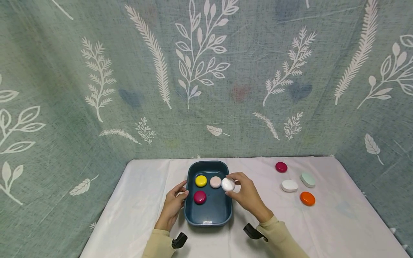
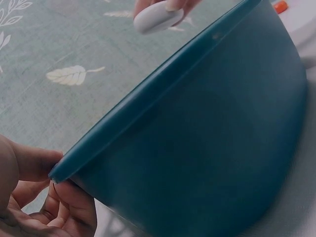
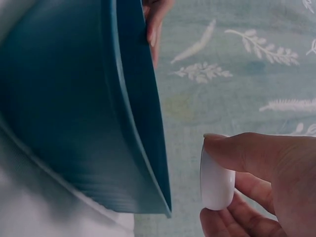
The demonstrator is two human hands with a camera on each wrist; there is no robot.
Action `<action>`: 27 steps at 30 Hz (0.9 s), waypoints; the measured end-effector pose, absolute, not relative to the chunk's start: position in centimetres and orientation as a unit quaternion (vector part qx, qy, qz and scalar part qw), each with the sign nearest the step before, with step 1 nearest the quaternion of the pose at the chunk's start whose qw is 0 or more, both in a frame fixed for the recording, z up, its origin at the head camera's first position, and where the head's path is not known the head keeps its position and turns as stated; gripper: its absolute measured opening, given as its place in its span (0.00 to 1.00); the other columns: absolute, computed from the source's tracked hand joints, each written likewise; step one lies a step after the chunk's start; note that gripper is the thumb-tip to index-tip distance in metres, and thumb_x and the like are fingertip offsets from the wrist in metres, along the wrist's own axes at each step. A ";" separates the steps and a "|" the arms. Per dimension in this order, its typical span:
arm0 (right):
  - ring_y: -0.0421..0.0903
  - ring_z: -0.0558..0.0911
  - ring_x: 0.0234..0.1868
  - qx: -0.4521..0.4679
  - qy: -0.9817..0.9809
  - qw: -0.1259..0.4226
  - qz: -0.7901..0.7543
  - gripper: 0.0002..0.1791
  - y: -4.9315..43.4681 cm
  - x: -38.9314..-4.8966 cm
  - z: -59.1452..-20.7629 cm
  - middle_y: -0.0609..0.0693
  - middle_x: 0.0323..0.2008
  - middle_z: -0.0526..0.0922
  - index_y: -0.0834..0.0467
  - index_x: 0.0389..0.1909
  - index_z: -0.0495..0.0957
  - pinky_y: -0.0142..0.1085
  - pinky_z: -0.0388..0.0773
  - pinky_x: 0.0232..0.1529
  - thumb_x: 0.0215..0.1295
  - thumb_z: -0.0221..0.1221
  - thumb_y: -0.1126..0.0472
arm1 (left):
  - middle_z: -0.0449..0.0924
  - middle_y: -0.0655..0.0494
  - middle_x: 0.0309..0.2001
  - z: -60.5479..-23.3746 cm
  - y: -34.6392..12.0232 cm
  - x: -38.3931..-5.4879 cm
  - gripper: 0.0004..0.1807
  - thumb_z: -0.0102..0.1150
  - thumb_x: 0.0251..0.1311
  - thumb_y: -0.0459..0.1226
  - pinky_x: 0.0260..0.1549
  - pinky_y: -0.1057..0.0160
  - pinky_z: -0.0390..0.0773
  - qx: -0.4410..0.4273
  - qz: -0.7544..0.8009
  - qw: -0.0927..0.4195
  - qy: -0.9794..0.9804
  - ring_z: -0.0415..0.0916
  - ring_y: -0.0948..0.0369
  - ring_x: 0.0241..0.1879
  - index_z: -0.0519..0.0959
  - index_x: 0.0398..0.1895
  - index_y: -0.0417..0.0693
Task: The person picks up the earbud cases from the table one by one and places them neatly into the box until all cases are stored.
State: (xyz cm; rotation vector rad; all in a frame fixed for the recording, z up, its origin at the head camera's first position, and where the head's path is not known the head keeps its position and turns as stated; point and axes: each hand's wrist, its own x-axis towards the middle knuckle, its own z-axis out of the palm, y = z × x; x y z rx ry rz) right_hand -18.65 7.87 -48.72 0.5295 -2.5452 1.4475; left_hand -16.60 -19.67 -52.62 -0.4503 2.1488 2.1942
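Observation:
A dark blue plastic tub (image 1: 211, 212) stands on the table. My left hand (image 1: 172, 208) holds its left rim; in the left wrist view the thumb (image 2: 37, 163) lies over the rim with curled fingers beneath. At the right rim, my right hand (image 1: 249, 196) pinches a round white bar of soap (image 1: 228, 184) between thumb and fingers. The right wrist view shows this soap (image 3: 217, 180) on edge, raised beside the tub's rim. Inside the tub lie a yellow soap (image 1: 201, 181), a pale pink soap (image 1: 215, 182) and a dark red soap (image 1: 200, 197).
To the right on the white tablecloth (image 1: 342, 229) lie another dark red soap (image 1: 281, 167), a white oval soap (image 1: 289, 185), a mint green soap (image 1: 308, 180) and an orange soap (image 1: 307, 198). A leaf-patterned green curtain (image 1: 206, 118) hangs behind and at both sides.

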 end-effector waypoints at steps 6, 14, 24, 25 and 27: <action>0.52 0.84 0.53 0.177 -0.849 0.066 0.493 0.28 7.0 -19.1 -48.7 0.53 0.51 0.83 0.64 0.55 0.84 0.49 0.83 0.57 0.51 0.77 0.75 | 0.69 0.49 0.49 -52.7 -19.7 -16.6 0.27 0.56 0.74 0.27 0.27 0.68 0.68 -0.142 0.707 0.016 0.692 0.68 0.61 0.31 0.71 0.75 0.36; 0.53 0.83 0.52 0.186 -0.856 0.055 0.479 0.27 5.8 -19.8 -48.5 0.55 0.51 0.83 0.65 0.56 0.84 0.48 0.83 0.57 0.53 0.77 0.75 | 0.69 0.49 0.49 -52.7 -19.8 -16.6 0.27 0.56 0.74 0.28 0.28 0.69 0.71 -0.143 0.713 0.017 0.686 0.70 0.62 0.32 0.71 0.76 0.37; 0.53 0.83 0.51 0.197 -0.857 0.043 0.475 0.26 4.8 -20.3 -48.0 0.57 0.51 0.84 0.66 0.54 0.84 0.49 0.83 0.56 0.52 0.77 0.74 | 0.70 0.52 0.48 -52.9 -19.9 -16.8 0.28 0.56 0.74 0.27 0.27 0.70 0.70 -0.129 0.724 0.016 0.677 0.69 0.64 0.31 0.69 0.77 0.35; 0.53 0.83 0.51 0.197 -0.857 0.040 0.474 0.26 4.7 -20.3 -48.0 0.57 0.51 0.84 0.66 0.54 0.84 0.48 0.83 0.56 0.53 0.77 0.74 | 0.70 0.52 0.48 -52.9 -19.9 -16.8 0.29 0.56 0.74 0.27 0.27 0.70 0.71 -0.129 0.725 0.016 0.676 0.70 0.63 0.31 0.68 0.77 0.35; 0.53 0.83 0.51 0.199 -0.859 0.036 0.470 0.26 4.5 -20.4 -48.1 0.57 0.51 0.84 0.66 0.54 0.84 0.48 0.83 0.56 0.53 0.78 0.74 | 0.70 0.52 0.48 -52.9 -19.9 -16.7 0.29 0.56 0.74 0.27 0.27 0.69 0.71 -0.129 0.724 0.017 0.677 0.70 0.63 0.31 0.68 0.77 0.35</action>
